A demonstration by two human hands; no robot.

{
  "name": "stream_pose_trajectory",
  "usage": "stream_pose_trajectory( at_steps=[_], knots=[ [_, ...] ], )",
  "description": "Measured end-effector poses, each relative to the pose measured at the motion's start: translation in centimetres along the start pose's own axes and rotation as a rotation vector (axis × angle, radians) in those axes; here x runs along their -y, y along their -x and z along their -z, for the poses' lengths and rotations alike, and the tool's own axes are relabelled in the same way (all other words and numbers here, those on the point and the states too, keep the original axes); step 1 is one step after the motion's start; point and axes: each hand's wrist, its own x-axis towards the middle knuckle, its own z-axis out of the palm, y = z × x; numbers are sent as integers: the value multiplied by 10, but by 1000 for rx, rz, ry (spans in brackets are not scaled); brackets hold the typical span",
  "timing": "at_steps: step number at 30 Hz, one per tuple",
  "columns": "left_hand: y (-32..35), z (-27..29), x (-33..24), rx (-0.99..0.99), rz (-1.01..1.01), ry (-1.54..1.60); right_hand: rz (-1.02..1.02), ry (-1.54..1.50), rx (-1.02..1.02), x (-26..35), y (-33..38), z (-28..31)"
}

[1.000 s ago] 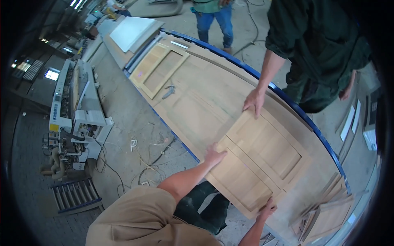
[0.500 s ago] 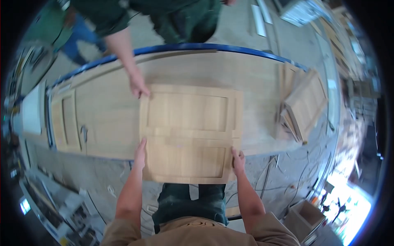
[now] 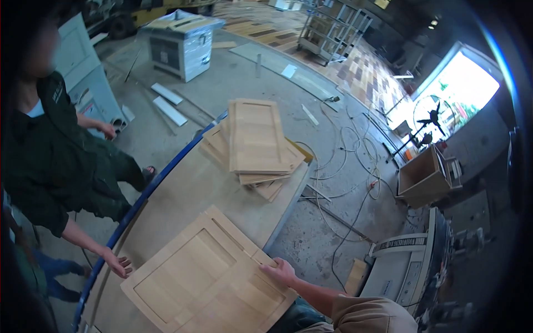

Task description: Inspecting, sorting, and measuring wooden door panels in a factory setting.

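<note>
A light wood cabinet door [image 3: 191,263] with recessed panels lies low in the picture, over the work table [image 3: 161,222]. Its right edge is gripped by my right hand [image 3: 280,272], thumb on top and fingers curled round the side. My left hand is out of the picture, and so is the door's lower end. A co-worker's hand [image 3: 116,263] is beside the door's left corner with its fingers spread. Farther along the table, several similar wooden doors [image 3: 257,136] are stacked at uneven angles.
A co-worker in dark green [image 3: 61,150] stands past the table's blue edge [image 3: 166,176]. Loose cables [image 3: 341,158] lie on the floor at the right, near a wooden box [image 3: 425,177] and a fan [image 3: 433,119]. A grey machine [image 3: 402,266] stands at the lower right.
My view has swung right, showing the stack and doorway more fully. My left hand has left the picture. The co-worker's hand, earlier at the door's corner, now has spread fingers beside it.
</note>
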Motion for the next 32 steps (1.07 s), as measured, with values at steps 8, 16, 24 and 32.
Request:
stream_pose_trajectory(
  at_steps=[8, 16, 24, 32],
  knots=[
    [179, -113, -116, 82, -171, -295, -55, -349, -134, -88, 77, 99],
    [270, -233, -61, 1175, -872, -662, -116, -502, -341, -188, 115, 264],
    [397, -456, 68, 729, -169, -856, -338, -658, -722, -387, 138, 440],
    [529, -709, 244, 1545, -177, -940, -429, -1025, -1046, -532, 209, 541]
  ],
)
